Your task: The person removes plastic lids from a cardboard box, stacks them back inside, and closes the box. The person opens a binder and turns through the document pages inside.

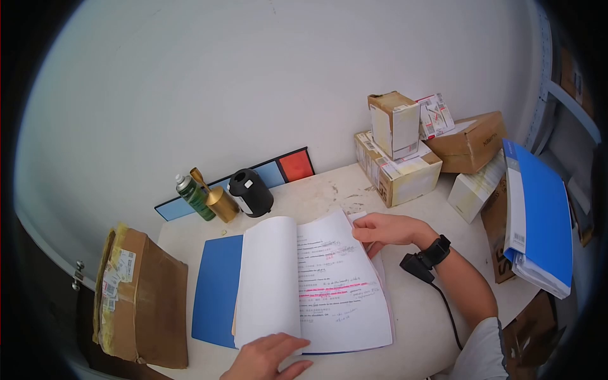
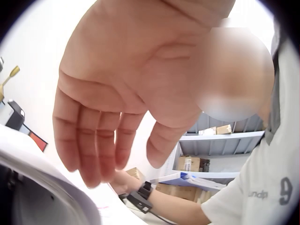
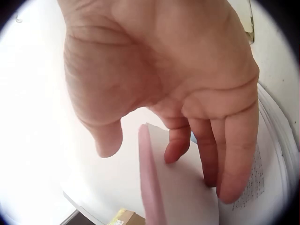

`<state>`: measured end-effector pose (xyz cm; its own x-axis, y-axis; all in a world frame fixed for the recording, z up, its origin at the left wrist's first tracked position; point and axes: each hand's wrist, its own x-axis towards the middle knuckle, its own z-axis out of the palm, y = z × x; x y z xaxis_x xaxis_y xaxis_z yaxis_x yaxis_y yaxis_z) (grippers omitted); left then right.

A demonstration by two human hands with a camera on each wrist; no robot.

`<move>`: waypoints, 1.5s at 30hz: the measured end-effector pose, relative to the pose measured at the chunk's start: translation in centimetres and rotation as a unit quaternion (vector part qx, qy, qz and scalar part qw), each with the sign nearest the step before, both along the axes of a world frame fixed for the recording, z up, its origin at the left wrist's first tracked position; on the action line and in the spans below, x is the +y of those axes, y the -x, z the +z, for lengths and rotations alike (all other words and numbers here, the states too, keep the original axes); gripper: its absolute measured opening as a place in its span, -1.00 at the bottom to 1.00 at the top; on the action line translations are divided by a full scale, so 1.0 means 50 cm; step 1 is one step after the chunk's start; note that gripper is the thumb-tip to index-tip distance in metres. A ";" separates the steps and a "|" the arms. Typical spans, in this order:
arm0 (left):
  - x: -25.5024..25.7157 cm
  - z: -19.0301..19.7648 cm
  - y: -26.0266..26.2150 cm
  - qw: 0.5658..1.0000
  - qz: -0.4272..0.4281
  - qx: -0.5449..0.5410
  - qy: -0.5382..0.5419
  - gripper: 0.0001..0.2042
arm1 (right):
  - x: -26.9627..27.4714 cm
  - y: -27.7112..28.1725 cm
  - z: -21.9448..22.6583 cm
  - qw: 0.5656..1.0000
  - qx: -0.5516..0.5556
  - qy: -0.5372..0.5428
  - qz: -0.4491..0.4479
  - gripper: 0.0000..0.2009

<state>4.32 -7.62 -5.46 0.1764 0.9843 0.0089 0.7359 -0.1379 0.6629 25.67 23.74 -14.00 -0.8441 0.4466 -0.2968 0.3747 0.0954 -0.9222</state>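
Observation:
An open blue folder (image 1: 214, 294) lies on the table, its loose pages turned over to the left in a white, curved stack (image 1: 267, 278). The printed sheet (image 1: 342, 266) on the right carries handwritten notes and pink highlighting. At the upper right edge of that sheet is my right hand (image 1: 389, 229). In the right wrist view, a pink-edged page (image 3: 151, 178) stands between the thumb and the fingers, fingertips against the paper, thumb apart from it. My left hand (image 1: 266, 358) is at the lower edge of the pages near the fold, its fingers extended and holding nothing.
A cardboard box (image 1: 155, 297) stands at the left. Behind the folder are a green spray can (image 1: 195, 199), a brass pot (image 1: 221, 204) and a black cylinder (image 1: 252, 193). Stacked boxes (image 1: 405, 177) and an upright blue binder (image 1: 541, 209) occupy the right. A cable (image 1: 451, 310) trails from the right wrist.

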 end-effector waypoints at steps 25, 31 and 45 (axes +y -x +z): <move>0.076 -0.161 -0.018 0.964 -0.073 0.213 -0.141 -0.73 | 0.024 -0.017 -0.077 0.934 -0.010 -0.332 -0.129 -0.64; 0.064 -0.126 0.039 0.949 0.187 0.198 -0.156 -0.53 | 0.040 -0.012 -0.097 0.927 0.018 -0.326 -0.186 -0.67; -0.010 -0.050 0.050 0.940 0.247 0.190 -0.142 -0.46 | -0.029 0.017 0.001 0.960 0.024 -0.247 -0.127 -0.60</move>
<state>1.81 -8.13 -7.98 -0.2573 0.9148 0.3113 0.9328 0.1510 0.3273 24.81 22.31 -13.97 -0.6961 0.7168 0.0401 0.4022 0.4357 -0.8052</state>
